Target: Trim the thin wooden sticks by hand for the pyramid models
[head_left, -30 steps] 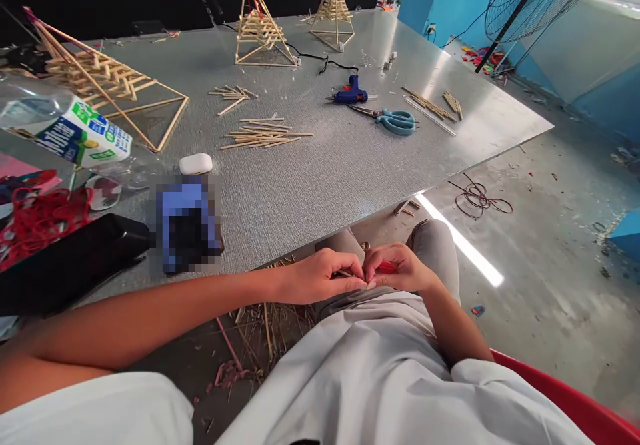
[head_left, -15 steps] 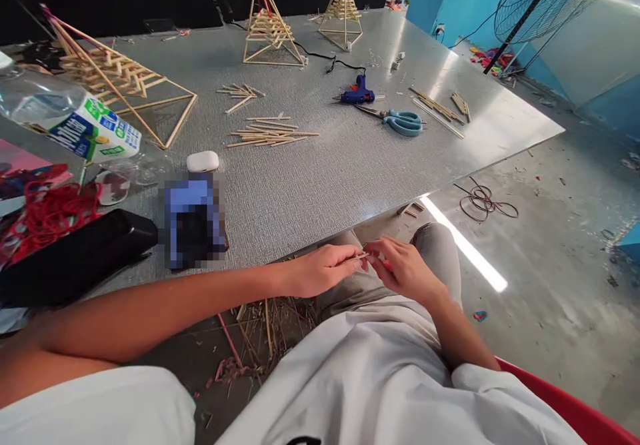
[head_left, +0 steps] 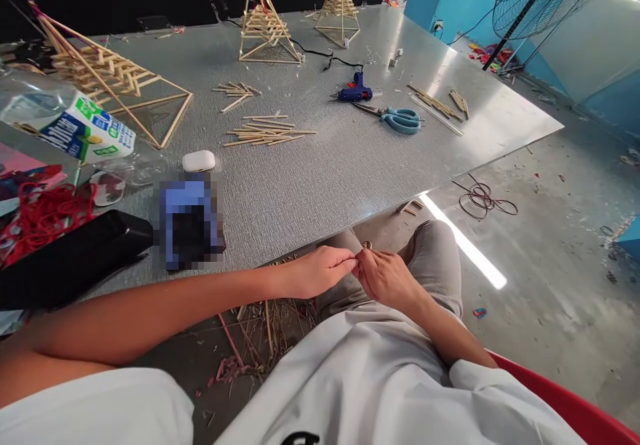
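Observation:
Over my lap, just past the table's edge, my left hand (head_left: 317, 272) and my right hand (head_left: 386, 276) meet at the fingertips. Both are closed in a pinch on a thin wooden stick, now almost wholly covered by the fingers; it showed between them a moment ago. On the table beyond lie a pile of wooden sticks (head_left: 270, 133) and a smaller pile of short sticks (head_left: 237, 92). Stick-built pyramid frames stand at the back, one a wooden frame (head_left: 127, 85) at the left. A blue glue gun (head_left: 356, 90) and blue-handled scissors (head_left: 400, 120) lie farther right.
On the left are a plastic bottle (head_left: 85, 128), red string (head_left: 47, 222), a black case (head_left: 75, 258), a white earbud case (head_left: 199, 160) and a blurred blue object (head_left: 193, 222). More sticks (head_left: 435, 102) lie at right. Stick scraps (head_left: 270, 325) gather below the table; a fan (head_left: 530, 5) stands behind.
My right hand has turned and closed in against my left fingertips, covering the stick that showed between them. My left hand has barely moved; the view has shifted slightly.

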`<state>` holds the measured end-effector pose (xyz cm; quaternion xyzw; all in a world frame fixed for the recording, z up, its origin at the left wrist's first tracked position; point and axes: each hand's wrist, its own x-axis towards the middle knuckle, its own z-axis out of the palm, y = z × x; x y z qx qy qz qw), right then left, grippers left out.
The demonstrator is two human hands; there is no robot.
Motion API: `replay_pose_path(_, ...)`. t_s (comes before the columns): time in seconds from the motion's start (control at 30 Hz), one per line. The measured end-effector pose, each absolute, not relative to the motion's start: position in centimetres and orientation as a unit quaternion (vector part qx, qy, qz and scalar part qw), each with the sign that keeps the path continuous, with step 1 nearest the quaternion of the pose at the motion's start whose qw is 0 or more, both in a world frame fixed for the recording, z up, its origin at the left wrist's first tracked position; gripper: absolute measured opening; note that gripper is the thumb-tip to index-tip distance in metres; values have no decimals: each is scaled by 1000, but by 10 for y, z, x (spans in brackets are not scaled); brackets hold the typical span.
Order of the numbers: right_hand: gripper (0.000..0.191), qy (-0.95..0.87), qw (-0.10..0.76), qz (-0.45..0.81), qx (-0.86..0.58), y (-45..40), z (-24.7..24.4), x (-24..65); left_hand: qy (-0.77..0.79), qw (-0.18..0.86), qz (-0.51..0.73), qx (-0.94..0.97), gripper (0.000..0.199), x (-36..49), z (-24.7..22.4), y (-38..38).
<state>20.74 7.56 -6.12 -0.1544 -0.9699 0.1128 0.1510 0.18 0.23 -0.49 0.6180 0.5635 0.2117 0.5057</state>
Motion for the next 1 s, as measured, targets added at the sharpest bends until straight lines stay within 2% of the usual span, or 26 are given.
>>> replay_pose_path(0.27, 15, -956, 147, 136, -212, 71, -82, 197, 599, 466, 194, 622, 35, 2, -14, 1)
replay_pose_path(0.57, 14, -924, 166, 254, -234, 67, -84, 198, 590, 448, 205, 640, 36, 3, -8, -6)
replay_pose_path(0.7, 20, -899, 195, 317, -230, 74, -73, 202, 536, 482, 224, 656, 37, 5, 0, -10)
replay_pose_path(0.83, 28, -886, 203, 370, -193, 85, -58, 212, 554, 527, 227, 604, 42, 6, 6, -10)
replay_pose_path(1.0, 22, -909, 232, 324, -123, 91, -59, 218, 556, 576, 264, 538, 44, 4, 5, -8)
